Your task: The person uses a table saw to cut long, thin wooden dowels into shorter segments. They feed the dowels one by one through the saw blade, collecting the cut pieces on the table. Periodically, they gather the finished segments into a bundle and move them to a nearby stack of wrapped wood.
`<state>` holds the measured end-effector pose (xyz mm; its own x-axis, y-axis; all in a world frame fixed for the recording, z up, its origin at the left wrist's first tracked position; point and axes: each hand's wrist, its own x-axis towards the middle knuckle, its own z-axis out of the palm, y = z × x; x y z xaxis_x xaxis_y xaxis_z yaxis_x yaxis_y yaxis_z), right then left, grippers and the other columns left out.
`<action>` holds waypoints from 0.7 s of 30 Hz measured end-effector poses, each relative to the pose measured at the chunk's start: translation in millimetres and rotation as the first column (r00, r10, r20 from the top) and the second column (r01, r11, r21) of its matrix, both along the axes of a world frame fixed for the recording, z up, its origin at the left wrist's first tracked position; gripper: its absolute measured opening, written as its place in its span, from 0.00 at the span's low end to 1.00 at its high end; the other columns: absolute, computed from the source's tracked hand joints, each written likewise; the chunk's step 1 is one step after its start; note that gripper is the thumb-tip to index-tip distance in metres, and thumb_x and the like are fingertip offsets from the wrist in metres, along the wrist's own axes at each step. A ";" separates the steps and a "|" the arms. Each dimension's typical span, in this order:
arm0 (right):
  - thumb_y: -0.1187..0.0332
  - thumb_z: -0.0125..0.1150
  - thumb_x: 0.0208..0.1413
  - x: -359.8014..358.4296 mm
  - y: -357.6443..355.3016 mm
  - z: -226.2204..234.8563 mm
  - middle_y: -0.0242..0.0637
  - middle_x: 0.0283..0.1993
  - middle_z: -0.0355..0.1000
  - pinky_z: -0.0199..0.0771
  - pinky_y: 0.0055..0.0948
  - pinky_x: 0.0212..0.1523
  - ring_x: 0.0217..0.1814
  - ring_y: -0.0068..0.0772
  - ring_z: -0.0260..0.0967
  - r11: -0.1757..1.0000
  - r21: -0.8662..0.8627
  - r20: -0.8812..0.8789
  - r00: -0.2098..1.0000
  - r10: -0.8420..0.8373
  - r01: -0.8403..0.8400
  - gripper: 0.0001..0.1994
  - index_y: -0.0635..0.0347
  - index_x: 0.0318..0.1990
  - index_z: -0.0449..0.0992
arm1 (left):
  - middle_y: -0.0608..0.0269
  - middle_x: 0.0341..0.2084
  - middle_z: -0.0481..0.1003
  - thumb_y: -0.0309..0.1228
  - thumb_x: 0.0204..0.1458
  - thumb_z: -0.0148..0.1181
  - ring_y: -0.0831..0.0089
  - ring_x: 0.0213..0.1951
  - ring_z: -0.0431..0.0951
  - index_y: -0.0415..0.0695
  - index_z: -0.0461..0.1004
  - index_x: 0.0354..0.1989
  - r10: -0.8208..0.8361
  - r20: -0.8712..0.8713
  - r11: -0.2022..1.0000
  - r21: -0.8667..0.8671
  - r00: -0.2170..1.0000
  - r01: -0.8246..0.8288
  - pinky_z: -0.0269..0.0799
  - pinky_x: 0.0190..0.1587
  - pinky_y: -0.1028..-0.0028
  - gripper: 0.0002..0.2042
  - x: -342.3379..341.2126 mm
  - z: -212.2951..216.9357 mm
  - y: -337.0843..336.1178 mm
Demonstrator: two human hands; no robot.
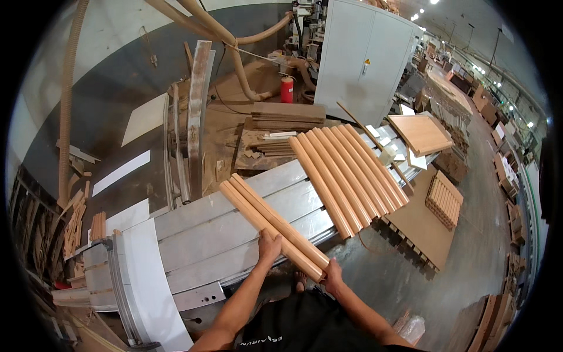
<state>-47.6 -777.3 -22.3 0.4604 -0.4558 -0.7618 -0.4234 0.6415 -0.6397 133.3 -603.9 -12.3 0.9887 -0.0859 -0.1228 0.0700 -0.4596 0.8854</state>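
Note:
Two long, rounded wooden rods, light brown and smooth, lie side by side at a slant between my hands. My left hand is closed round their left side, a little below the middle. At the near end, my right hand grips the right edge, its fingertips partly hidden by the wood. The far ends reach over a grey slotted metal table. Just to the right, a row of several matching rods lies close together across the table, their near ends jutting past its front edge.
Flat boards are stacked behind the table, near a red fire extinguisher and a grey cabinet. A pallet at right bears a bundle of wooden pieces. A wooden panel lies at the table's far right.

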 end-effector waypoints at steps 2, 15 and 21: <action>0.40 0.44 0.69 -0.7 -12.5 -3.1 0.44 0.57 0.69 0.75 0.62 0.47 0.53 0.49 0.71 0.995 0.079 0.031 0.998 0.058 -0.060 0.29 0.54 0.63 0.63 | 0.33 0.59 0.66 0.36 0.55 0.62 0.37 0.60 0.68 0.30 0.62 0.61 -0.051 -0.008 0.996 0.073 0.999 0.052 0.63 0.64 0.51 0.30 6.3 5.1 -13.3; 0.72 0.54 0.50 32.9 -104.5 -1.3 0.48 0.34 0.73 0.73 0.54 0.55 0.42 0.50 0.73 0.895 0.364 0.362 0.925 0.117 -0.256 0.13 0.71 0.42 0.69 | 0.33 0.56 0.68 0.39 0.53 0.61 0.37 0.58 0.70 0.32 0.71 0.52 -0.272 0.085 0.960 -0.041 0.958 0.277 0.66 0.63 0.51 0.24 100.4 -16.7 -133.3; 0.81 0.55 0.44 35.9 -124.4 -19.3 0.47 0.33 0.72 0.72 0.52 0.61 0.40 0.45 0.73 0.894 0.299 0.401 0.894 0.200 -0.334 0.15 0.72 0.44 0.70 | 0.35 0.61 0.65 0.38 0.54 0.61 0.37 0.61 0.68 0.34 0.70 0.57 -0.262 0.091 0.965 0.022 0.961 0.261 0.65 0.64 0.53 0.25 109.9 -19.7 -152.0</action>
